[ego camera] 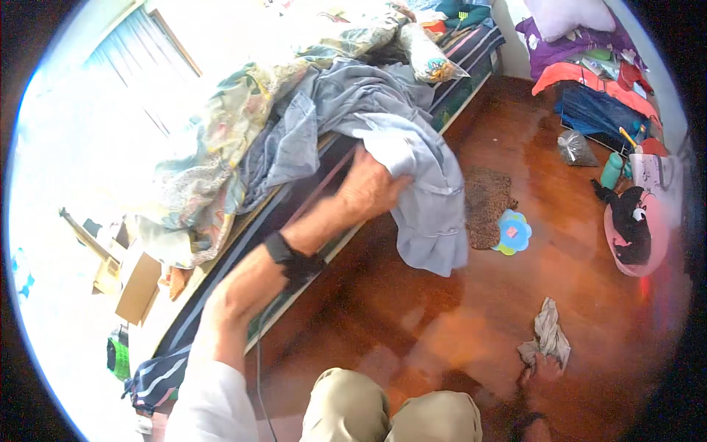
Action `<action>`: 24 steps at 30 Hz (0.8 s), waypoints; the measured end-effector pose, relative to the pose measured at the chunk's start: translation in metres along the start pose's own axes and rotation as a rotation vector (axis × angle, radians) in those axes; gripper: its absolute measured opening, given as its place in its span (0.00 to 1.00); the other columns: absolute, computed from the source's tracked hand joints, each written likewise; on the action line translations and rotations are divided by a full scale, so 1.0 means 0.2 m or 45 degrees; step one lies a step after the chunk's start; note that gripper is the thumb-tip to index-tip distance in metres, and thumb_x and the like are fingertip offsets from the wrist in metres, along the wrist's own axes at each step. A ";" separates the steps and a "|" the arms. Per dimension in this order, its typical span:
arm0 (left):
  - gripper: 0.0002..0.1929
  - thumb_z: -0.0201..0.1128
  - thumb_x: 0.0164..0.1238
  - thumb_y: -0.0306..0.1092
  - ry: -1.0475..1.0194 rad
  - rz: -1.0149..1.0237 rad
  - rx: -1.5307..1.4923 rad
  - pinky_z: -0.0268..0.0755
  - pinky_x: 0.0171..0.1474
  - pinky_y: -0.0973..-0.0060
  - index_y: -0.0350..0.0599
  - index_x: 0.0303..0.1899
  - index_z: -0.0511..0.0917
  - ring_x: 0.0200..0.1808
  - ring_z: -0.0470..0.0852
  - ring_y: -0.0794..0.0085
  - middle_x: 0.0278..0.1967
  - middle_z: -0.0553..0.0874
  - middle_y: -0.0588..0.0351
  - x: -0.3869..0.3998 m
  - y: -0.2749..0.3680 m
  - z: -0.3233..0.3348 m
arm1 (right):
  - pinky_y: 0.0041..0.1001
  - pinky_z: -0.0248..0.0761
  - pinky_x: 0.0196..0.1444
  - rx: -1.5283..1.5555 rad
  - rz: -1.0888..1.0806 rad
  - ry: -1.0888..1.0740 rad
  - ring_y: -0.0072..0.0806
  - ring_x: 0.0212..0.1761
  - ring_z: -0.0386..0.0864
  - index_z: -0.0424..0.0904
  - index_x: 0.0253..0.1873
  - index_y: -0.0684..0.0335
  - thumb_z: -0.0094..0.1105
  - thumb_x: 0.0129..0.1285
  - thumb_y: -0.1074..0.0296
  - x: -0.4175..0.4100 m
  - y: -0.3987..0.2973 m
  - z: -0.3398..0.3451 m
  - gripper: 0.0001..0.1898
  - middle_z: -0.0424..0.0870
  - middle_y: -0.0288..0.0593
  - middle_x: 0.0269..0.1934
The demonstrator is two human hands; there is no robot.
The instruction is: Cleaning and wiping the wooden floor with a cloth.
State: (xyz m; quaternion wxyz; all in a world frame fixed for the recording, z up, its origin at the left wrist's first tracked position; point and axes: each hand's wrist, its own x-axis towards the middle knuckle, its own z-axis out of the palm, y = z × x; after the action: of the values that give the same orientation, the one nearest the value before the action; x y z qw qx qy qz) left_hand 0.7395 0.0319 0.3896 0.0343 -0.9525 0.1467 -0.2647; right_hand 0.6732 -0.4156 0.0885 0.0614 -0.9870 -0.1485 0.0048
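At the bed's edge, my left hand [371, 188] grips a grey-blue cloth [431, 204]; its fingertips are partly hidden by the fabric. That cloth spills from a rumpled heap on the bed and hangs over the side above the floor. A dark wristband [281, 253] circles my left wrist. Low on the right, my right hand [542, 375] holds the near end of a crumpled pale rag [549, 334] against the brown wooden floor [442, 320]. Dark smudges show on the rag.
A patterned quilt [221, 149] and a clear bag [428, 52] lie on the bed [212, 279]. On the floor are a brown mat [487, 204], a flower-shaped blue piece [513, 231], a teal bottle [611, 170] and a pink container [652, 251]. A cable [259, 381] runs beside my knees [348, 403].
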 end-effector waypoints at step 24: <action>0.24 0.51 0.53 0.23 -0.586 -0.160 1.081 0.47 0.67 0.62 0.34 0.55 0.67 0.60 0.63 0.53 0.55 0.70 0.43 -0.68 -0.46 -1.14 | 0.43 0.60 0.52 0.055 -0.074 0.063 0.47 0.48 0.67 0.67 0.54 0.55 0.59 0.45 0.66 0.00 0.02 0.11 0.27 0.68 0.49 0.47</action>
State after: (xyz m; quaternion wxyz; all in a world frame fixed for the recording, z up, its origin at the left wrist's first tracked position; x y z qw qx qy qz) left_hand 0.5353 0.1632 0.5316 0.4353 -0.8952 -0.0434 -0.0854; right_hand 0.6736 -0.4162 0.0667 0.0866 -0.9805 -0.1754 -0.0183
